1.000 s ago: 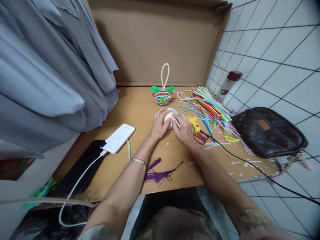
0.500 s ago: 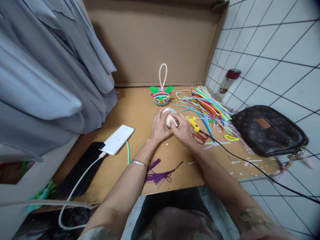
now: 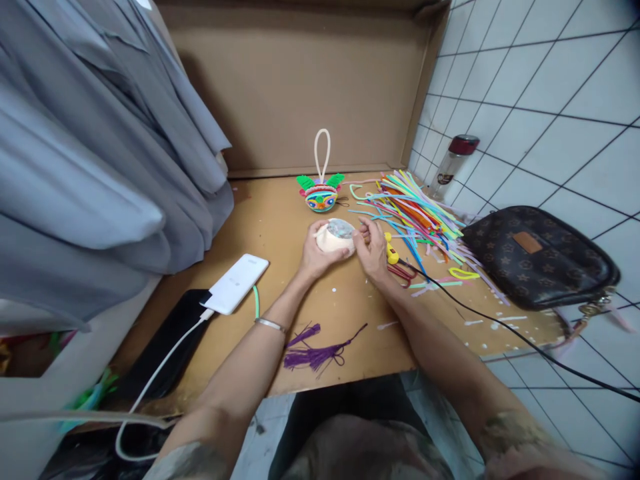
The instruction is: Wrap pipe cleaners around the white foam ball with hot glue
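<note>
Both of my hands are over the middle of the table. My left hand (image 3: 319, 255) is wrapped round the left side of a round cream-coloured piece (image 3: 335, 241) with a greyish top. My right hand (image 3: 371, 250) is at the right side of this piece, its thumb at the rim and its other fingers bent; whether it grips the piece is hard to tell. Just beyond them sits a colourful animal-head ornament (image 3: 321, 197) with green ears and a cream loop. A yellow glue gun (image 3: 392, 251) lies right beside my right hand, partly hidden by it.
Many coloured pipe cleaners (image 3: 420, 210), red-handled scissors (image 3: 401, 273) and a brown bag (image 3: 540, 257) are on the right, near a bottle (image 3: 453, 167). A black cable (image 3: 475, 310) runs rightward. Purple tassels (image 3: 317, 353) lie in front; a white power bank (image 3: 239, 283) is left.
The cream piece has turned so its greyish top shows. My right hand has moved off it toward the right edge, and my left hand has shifted slightly to its left side.
</note>
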`<state>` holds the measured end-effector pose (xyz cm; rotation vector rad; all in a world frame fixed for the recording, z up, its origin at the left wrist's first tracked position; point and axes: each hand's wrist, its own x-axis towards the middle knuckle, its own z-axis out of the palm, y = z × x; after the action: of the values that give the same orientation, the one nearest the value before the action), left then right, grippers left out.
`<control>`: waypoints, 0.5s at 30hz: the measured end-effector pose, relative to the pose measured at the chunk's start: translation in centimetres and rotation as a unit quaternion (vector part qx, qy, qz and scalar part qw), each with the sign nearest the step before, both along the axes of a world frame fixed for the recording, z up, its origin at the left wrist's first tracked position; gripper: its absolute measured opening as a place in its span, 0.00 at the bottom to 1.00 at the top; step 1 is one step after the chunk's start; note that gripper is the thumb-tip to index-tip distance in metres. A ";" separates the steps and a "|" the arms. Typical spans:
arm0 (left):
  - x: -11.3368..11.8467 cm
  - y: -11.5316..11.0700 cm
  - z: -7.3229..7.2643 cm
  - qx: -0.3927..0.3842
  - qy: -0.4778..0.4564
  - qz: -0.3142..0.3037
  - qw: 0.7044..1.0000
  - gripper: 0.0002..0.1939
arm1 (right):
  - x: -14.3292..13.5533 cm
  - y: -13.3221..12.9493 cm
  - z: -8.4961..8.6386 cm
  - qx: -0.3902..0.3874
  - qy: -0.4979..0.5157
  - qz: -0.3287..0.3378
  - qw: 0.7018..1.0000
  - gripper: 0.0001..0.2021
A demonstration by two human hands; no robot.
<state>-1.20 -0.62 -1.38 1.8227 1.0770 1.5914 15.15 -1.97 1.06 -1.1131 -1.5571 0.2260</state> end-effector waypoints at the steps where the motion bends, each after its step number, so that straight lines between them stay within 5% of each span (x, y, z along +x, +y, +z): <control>1: 0.0 -0.1 0.0 -0.022 -0.019 -0.029 0.999 0.43 | 0.1 0.1 0.0 -0.005 -0.009 -0.003 1.000 0.18; 6: 0.0 -0.6 -0.1 -0.058 -0.046 -0.075 0.994 0.43 | -0.1 -0.3 0.2 -0.011 -0.038 -0.001 0.999 0.17; 15: 0.3 -1.7 0.7 0.019 0.048 0.047 0.998 0.41 | -0.5 -0.3 0.1 -0.018 -0.021 0.004 1.000 0.15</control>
<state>-0.92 -2.33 -0.66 1.9165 1.2009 1.6010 14.69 -2.25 1.12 -1.1456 -1.5998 0.2382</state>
